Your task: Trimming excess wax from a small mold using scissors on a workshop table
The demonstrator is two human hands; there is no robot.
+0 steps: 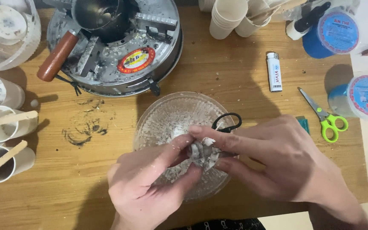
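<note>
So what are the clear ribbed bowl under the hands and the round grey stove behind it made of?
The clear ribbed bowl looks like glass or hard plastic: see-through, finely ridged, dusted with white flakes. The round grey stove seems to be dull metal, scuffed and flecked white, with a brown handle that may be wood or plastic.

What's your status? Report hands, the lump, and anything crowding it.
Left hand and right hand both pinching white lump. Lump over glass bowl. Black scissors close behind it.

Clear textured glass bowl [158, 115] on matt wooden table [235, 72], beside dull metal stove [158, 38]
</note>
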